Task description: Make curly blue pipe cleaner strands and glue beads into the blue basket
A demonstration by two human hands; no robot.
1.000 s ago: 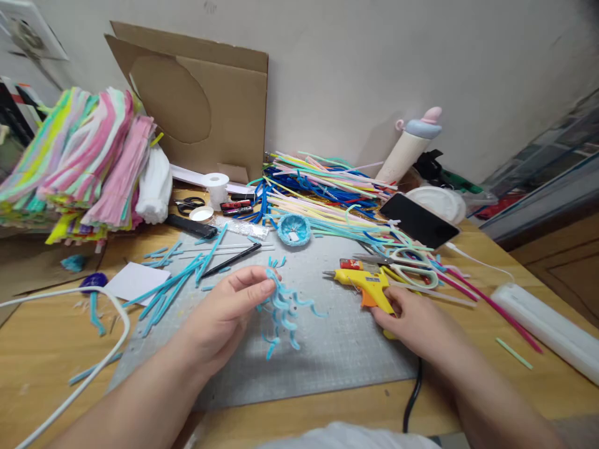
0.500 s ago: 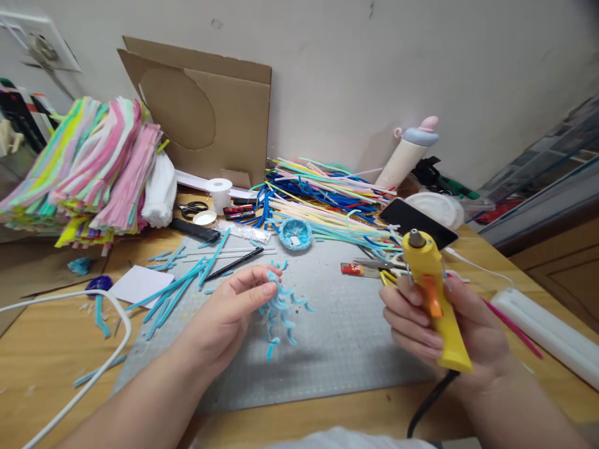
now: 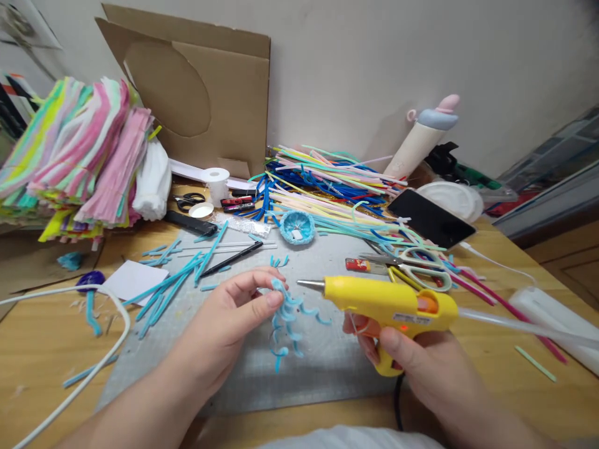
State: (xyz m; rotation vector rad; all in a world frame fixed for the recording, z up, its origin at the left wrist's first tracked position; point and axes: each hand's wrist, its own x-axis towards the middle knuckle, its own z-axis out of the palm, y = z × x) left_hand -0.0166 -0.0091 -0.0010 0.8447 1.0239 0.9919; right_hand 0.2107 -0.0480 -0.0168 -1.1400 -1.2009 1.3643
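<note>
Between thumb and fingers, my left hand [image 3: 243,312] pinches a bunch of curled light-blue pipe cleaners [image 3: 292,315] whose spirals dangle over the grey cutting mat [image 3: 327,374]. My right hand [image 3: 416,358] is wrapped around the handle of a yellow hot glue gun [image 3: 384,302]. Its metal nozzle points left at the curled bunch, a short gap away from it. A clear glue stick [image 3: 524,324] sticks out of the gun's back, and a small red light glows on its side. Beyond the hands, a round blue fuzzy cup shape [image 3: 297,227] rests at the mat's far edge.
Cut blue pipe cleaners [image 3: 173,287] and a black pen [image 3: 234,257] lie left on the mat. Scissors [image 3: 421,268] and a red lighter [image 3: 365,265] are behind the glue gun. Colourful pipe cleaners [image 3: 327,187], a phone [image 3: 430,218] and a bottle [image 3: 421,137] stand or lie farther back. A white cable [image 3: 116,312] loops at left.
My right hand has turned the glue gun from pointing away to pointing left, bringing its nozzle close to the curled pipe cleaners. My left hand keeps its pinch. The view has shifted slightly.
</note>
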